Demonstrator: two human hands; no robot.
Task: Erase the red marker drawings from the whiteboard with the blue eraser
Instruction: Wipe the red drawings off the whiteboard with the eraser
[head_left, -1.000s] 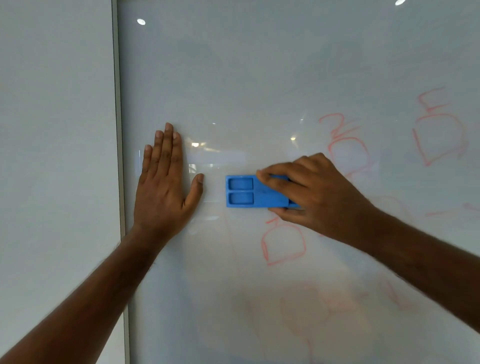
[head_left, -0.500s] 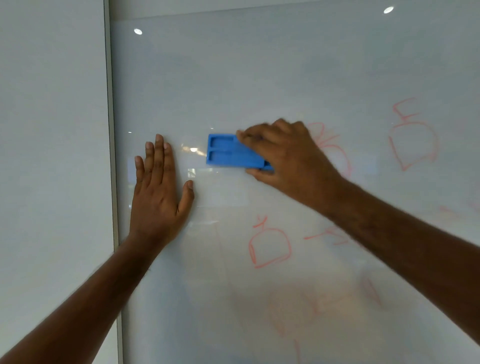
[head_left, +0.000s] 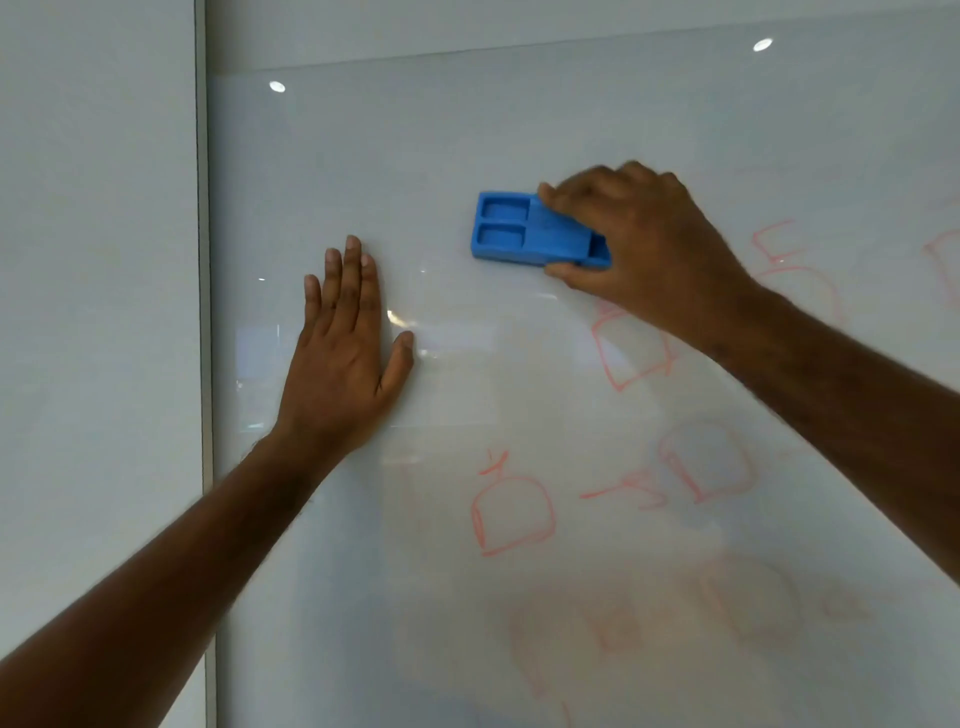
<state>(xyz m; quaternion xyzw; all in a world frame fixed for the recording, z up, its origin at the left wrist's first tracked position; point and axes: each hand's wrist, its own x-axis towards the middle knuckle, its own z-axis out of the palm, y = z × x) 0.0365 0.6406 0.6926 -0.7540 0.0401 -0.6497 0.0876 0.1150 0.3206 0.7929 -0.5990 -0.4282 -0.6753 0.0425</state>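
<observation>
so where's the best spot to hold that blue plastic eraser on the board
Across its two long edges, at the plain end away from the two recesses, coming from the right. The blue plastic eraser lies flat and lengthwise on the glossy whiteboard, and the right hand grips it that way, thumb below, fingers above.

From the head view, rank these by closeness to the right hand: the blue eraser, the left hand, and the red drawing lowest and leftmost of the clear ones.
1. Blue eraser: gripped by the right hand.
2. Left hand: flat on the board, lower left.
3. Red drawing: well below.

blue eraser swept up and right, away from left hand
</observation>
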